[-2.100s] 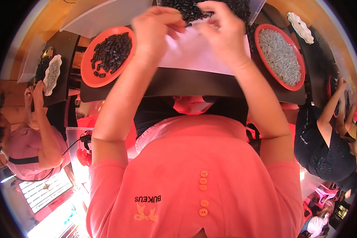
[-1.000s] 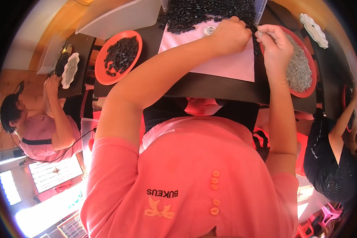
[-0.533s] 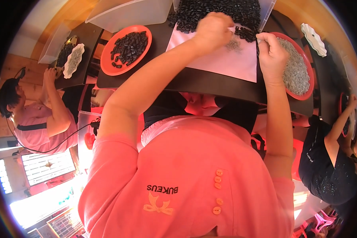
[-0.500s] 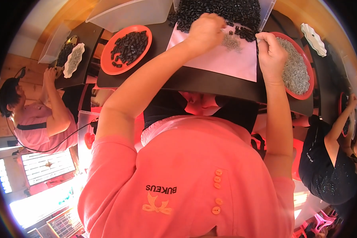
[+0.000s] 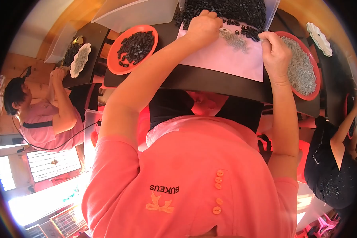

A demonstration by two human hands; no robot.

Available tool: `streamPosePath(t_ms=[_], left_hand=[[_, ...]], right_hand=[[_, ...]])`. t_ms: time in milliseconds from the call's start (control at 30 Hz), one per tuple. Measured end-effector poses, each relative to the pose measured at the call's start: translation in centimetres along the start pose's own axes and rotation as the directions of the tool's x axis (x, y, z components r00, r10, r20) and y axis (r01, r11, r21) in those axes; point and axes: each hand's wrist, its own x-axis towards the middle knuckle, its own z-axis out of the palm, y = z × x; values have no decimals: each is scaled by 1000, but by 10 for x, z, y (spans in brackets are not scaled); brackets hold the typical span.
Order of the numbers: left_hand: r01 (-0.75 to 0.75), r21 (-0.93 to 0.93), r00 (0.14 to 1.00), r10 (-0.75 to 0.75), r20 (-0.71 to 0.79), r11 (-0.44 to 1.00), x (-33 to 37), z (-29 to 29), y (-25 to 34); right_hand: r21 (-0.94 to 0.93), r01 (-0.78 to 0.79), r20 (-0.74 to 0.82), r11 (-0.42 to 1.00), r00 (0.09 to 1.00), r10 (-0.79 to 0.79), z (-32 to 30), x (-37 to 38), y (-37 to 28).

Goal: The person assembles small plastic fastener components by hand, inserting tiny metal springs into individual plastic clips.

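My left hand is closed, its fingers curled down at the near edge of a heap of small black plastic pieces. What the fingertips hold, if anything, is hidden. To its right, my right hand is closed in a pinch at the right edge of a pale pink sheet. Anything between its thumb and finger is too small to make out. A loose scatter of small clear pieces lies on the sheet between both hands. Several black pieces lie beyond it.
An orange-red plate with black pieces stands left; another red plate, heaped with clear pieces, stands right. A translucent bin is at the back left. A white wavy-edged dish lies far right. Co-workers sit on both sides.
The whole view has shifted slightly. My left hand has moved a little left and away, showing more of the clear pieces. My right hand stays pinched beside the sheet's right edge.
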Motion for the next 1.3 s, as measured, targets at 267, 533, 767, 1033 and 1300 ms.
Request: streamPosePath(t_ms=[267,533,767,1033,1300], left_hand=[[-94,127,981,70,182,988,11,7,2],[-114,325,970,34,242,939,13,9,13],[534,-373,844,-449,294,759,24,-24,6],[606,-741,631,-391,670,-290,29,-92,14],[544,-719,662,-306,684,-431,10,-78,10]], right_hand=[[18,-6,0,1000,1000,6,-2,-3,3],[59,-7,-4,998,1000,7,-4,-1,-2],[405,-408,292,819,906,307,2,26,-27],[549,-735,603,398,678,419,48,65,-61],[666,-576,492,474,817,302,60,51,-55]])
